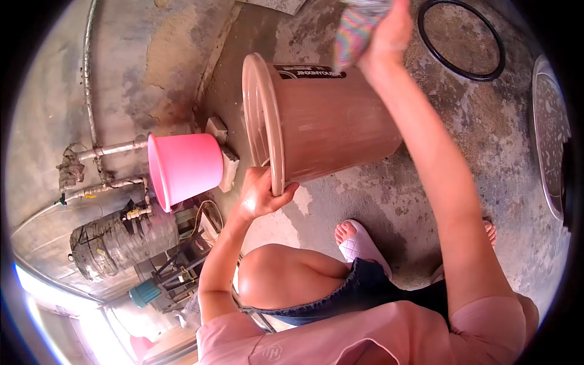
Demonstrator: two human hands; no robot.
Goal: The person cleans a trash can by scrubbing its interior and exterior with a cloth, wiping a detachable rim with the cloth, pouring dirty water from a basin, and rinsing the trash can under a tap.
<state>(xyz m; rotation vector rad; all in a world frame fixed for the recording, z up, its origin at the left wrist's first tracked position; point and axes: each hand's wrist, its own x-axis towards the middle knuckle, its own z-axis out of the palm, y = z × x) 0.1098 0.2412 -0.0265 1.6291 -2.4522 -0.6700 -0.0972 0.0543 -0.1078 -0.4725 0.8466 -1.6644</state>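
A large brown plastic bucket (340, 118) with a dark label is in the middle of the view, its open rim toward the left of the picture. My left hand (261, 193) is closed on the near side of that rim, thumb outside. At the top, my right hand (392, 33) grips a striped multicoloured cloth (354, 31) beside the bucket's outer wall, near the label. Motion blurs the cloth and fingers, and the top edge of the view cuts them off. Whether the cloth touches the bucket, I cannot tell. The bucket's inside is mostly hidden.
A pink bucket (188, 167) is by the wall pipes (118, 149), next to some bricks (228, 167). Beyond it are a wrapped cylindrical tank (121, 240) and a metal stand. A black ring (499, 61) and a metal tray (550, 137) lie to the right on the stained concrete floor (413, 194).
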